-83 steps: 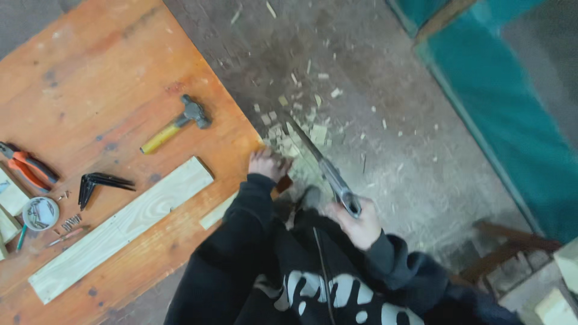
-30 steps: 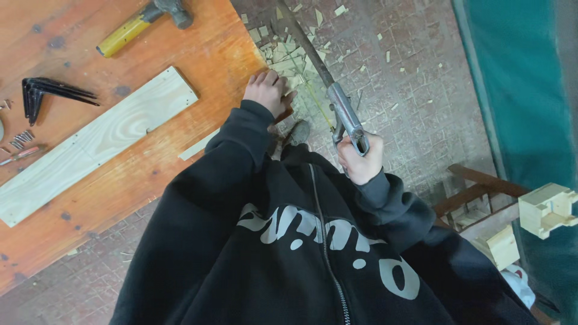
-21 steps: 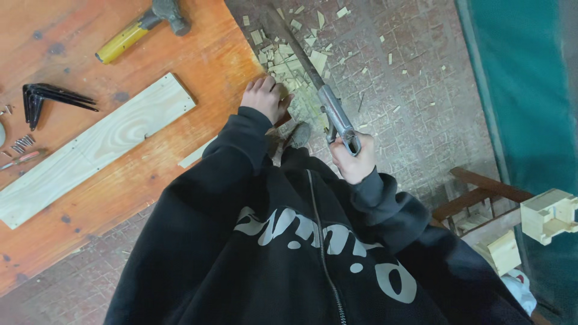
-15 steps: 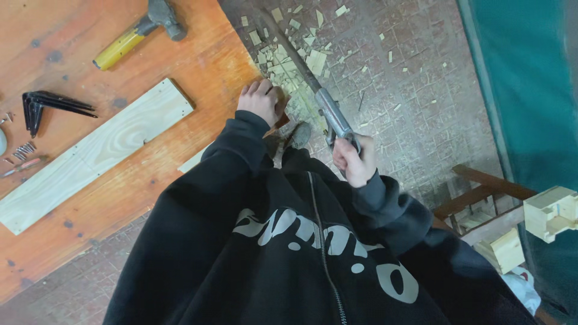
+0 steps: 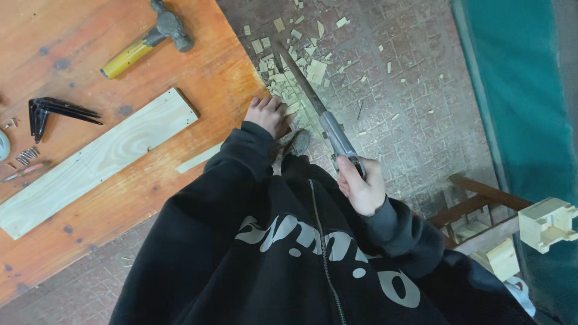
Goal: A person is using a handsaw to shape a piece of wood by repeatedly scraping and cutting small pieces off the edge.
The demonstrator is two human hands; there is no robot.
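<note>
My right hand (image 5: 361, 186) grips the grey handle of a hand saw (image 5: 313, 102), whose blade runs up and to the left over the paved floor. My left hand (image 5: 267, 114) presses down at the corner of the orange wooden table (image 5: 72, 198); what lies under its fingers is hidden. A thin pale wood strip (image 5: 198, 158) juts out from under my left sleeve. Several small wood offcuts (image 5: 304, 66) litter the floor around the blade. My black hooded top fills the lower part of the view.
On the table lie a long pale plank (image 5: 99, 159), a yellow-handled hammer (image 5: 147, 39), black metal brackets (image 5: 57, 111) and several loose screws (image 5: 25, 156). A teal sheet (image 5: 518, 90) hangs at the right, with a wooden frame (image 5: 481, 207) and pale blocks (image 5: 548, 222) below it.
The saw and my right hand have shifted back and forth along the blade's line. My left hand stays at the table corner. The view has tilted slightly.
</note>
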